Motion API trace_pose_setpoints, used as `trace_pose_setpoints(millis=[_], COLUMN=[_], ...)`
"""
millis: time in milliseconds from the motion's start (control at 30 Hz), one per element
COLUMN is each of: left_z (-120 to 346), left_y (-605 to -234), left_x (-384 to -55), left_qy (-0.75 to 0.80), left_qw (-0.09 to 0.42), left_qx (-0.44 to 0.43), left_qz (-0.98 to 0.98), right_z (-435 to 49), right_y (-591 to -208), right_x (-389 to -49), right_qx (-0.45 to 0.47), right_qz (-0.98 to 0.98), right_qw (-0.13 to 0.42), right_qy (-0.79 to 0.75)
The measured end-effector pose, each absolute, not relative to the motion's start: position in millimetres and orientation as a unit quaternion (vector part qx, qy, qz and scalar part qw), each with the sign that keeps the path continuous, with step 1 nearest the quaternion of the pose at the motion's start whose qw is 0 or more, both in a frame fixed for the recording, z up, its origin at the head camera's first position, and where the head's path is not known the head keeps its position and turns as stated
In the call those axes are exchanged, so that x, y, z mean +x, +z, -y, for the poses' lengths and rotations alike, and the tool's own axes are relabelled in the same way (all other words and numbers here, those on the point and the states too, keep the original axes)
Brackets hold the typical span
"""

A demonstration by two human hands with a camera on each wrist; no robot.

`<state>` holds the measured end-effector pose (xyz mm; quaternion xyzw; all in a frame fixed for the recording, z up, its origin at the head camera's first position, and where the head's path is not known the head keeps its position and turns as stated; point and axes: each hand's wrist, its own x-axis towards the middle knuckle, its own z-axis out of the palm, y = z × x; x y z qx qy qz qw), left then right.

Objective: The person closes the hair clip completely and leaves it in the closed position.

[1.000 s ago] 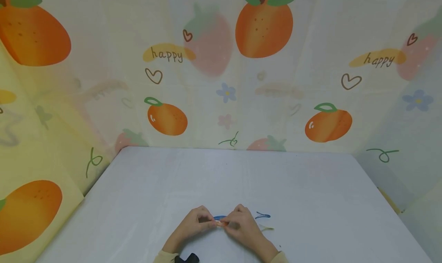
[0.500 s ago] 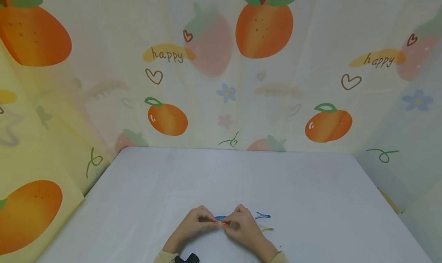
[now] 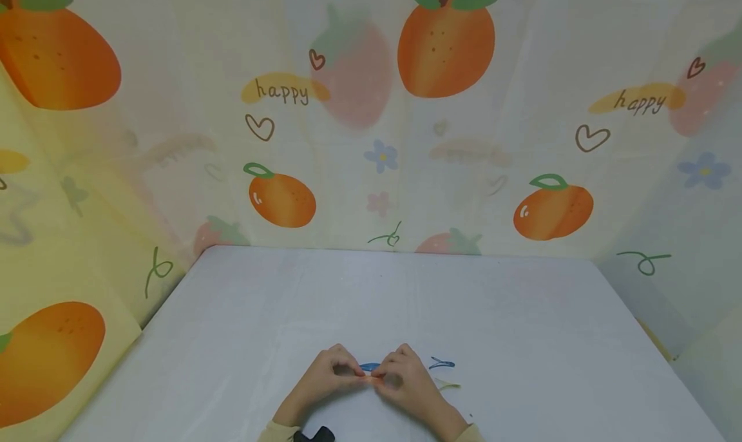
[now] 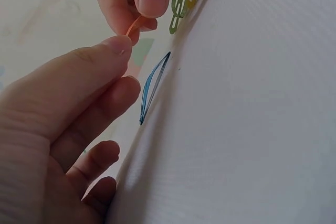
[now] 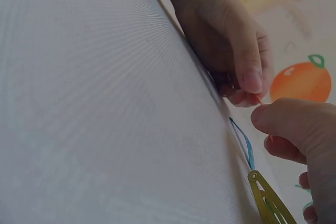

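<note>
An orange snap hair clip [image 4: 137, 23] is pinched between my two hands, one end in each, with most of it hidden by the fingertips. My left hand [image 3: 329, 376] has its thumb and index finger on one end; its other fingers curl loosely below in the left wrist view. On the opposite end, my right hand [image 3: 410, 379] grips with thumb and index finger. Just beyond the fingertips, a blue hair clip [image 3: 369, 366] lies on the white table [image 3: 371, 300].
Right of my right hand lie another blue clip [image 3: 442, 363], its arms spread, and a yellowish clip [image 3: 447, 384]. A green clip [image 4: 179, 6] shows in the left wrist view. A black device [image 3: 315, 434] sits at my left wrist. Fruit-printed cloth [image 3: 342, 171] hangs behind the table.
Between the fingertips, the orange clip showed as separate strands a second ago and now looks like one thin strip. Both hands have stayed almost in place.
</note>
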<state>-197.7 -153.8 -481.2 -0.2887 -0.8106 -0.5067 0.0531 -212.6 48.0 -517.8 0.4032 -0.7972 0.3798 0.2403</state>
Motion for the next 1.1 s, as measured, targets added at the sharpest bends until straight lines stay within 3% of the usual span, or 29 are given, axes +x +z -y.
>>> trace_pose_setpoints(millis=[433,1100], left_z=[154.9,153.8], left_y=[-480.2,-481.3], left_x=[-198.2,-199.6], left_qy=[-0.502,-0.517], left_qw=[0.082,0.056], left_qx=[-0.312,-0.326], left_qz=[0.802,0.789], right_z=[-50.1,-50.1], right_y=[-515.4,-515.9], right_x=[-209.6,-210.2], right_qx=[0.379,0.396], right_qz=[0.815,0.806], right_qw=[0.212,0.216], right_qy=[0.384,0.383])
